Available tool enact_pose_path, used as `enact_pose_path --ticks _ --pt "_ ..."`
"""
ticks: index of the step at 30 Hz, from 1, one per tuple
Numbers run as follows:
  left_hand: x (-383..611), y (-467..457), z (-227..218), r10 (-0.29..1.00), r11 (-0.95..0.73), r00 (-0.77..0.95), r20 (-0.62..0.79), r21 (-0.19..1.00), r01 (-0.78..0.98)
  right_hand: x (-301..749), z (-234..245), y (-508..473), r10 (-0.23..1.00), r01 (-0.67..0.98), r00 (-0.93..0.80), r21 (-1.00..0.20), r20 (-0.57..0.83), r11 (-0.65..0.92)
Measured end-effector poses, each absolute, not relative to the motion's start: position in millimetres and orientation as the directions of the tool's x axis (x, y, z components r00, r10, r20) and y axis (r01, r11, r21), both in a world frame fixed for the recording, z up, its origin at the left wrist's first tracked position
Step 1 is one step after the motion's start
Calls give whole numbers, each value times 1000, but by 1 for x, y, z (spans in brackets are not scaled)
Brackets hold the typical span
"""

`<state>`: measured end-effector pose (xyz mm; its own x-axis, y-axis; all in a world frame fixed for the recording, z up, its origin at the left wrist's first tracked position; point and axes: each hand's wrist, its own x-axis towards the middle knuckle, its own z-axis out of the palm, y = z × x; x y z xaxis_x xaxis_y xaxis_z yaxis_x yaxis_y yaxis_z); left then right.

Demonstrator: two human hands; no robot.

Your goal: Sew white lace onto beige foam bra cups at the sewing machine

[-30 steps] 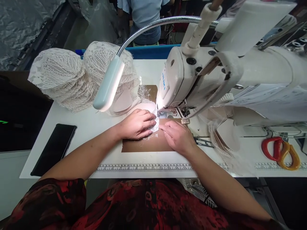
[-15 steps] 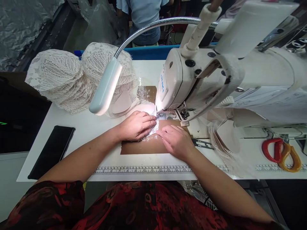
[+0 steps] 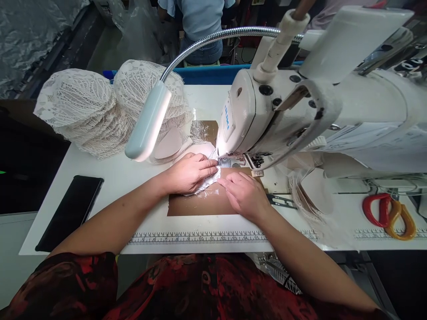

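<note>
White lace fabric [image 3: 207,182] lies under the sewing machine's needle area, partly covered by my fingers. My left hand [image 3: 191,172] rests over it, fingers bent together and pressing it down left of the presser foot. At the lace's near right edge, the thumb and forefinger of my right hand [image 3: 245,193] are pinched together; the bit between them is too small to see clearly. A pale pink cup piece [image 3: 199,150] joins the lace behind my left hand. Brown tape [image 3: 196,206] covers the table beneath both hands. The sewing machine head [image 3: 238,111] stands just beyond them.
Two stacks of lace cups [image 3: 76,100] stand at the back left, behind a lamp [image 3: 148,122]. A black phone [image 3: 70,213] lies left. On the right are more cup pieces [image 3: 316,191], thread snips [image 3: 282,201] and red-and-orange-handled scissors [image 3: 388,216]. A person [image 3: 200,22] sits beyond.
The lace under my fingers has shifted slightly away toward the needle, and its near edge looks more scalloped. Both hands stay almost in place; the view has tilted a little.
</note>
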<state>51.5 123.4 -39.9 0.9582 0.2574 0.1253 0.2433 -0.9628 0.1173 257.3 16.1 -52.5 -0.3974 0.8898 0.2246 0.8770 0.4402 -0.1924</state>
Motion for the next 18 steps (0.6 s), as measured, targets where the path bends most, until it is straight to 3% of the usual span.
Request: enact_pose_path --ticks 4,9,18 --pt "51 124 -42 256 -965 954 154 104 242 254 -49 20 921 912 -349 -163 171 376" --pt "51 129 -47 277 -959 945 174 114 260 251 -51 24 926 931 -311 -128 212 342" --pt "52 133 -48 379 -924 912 155 112 365 252 -54 28 941 942 -254 -165 224 293"
